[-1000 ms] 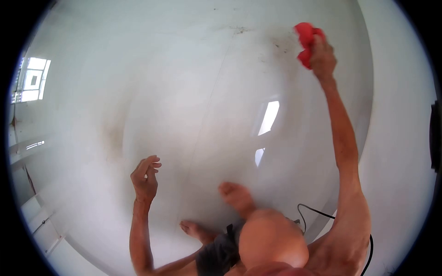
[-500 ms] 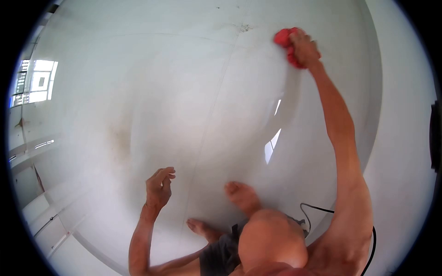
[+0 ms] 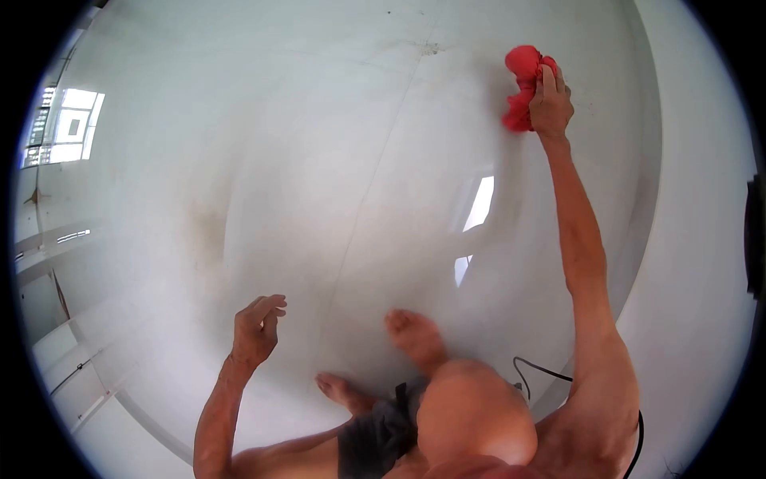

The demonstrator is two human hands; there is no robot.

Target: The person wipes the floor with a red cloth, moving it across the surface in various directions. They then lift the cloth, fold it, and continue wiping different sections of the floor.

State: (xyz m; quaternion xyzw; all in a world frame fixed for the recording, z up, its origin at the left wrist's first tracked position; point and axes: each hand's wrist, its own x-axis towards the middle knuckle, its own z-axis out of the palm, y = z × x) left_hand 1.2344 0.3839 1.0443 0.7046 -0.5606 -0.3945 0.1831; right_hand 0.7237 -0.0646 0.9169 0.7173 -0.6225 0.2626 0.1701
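A crumpled red cloth (image 3: 521,108) lies on the glossy pale floor (image 3: 319,184) at the upper right. My right hand (image 3: 552,105) is closed over its right side, arm stretched far forward, and presses it against the floor. Part of the cloth is hidden under the fingers. Over at the lower left, my left hand (image 3: 256,329) hovers above the floor with nothing in it, its fingers loosely bent and the thumb a little apart from them.
My bare feet (image 3: 416,335) and bent knee (image 3: 477,411) are at the lower middle. A white wall (image 3: 694,239) rises on the right. A dark cable (image 3: 542,370) runs behind my right arm. A small dirt spot (image 3: 431,49) marks the floor near the top.
My right hand has slid the red cloth to the right across the floor. My left hand has shifted slightly left, still without anything in it.
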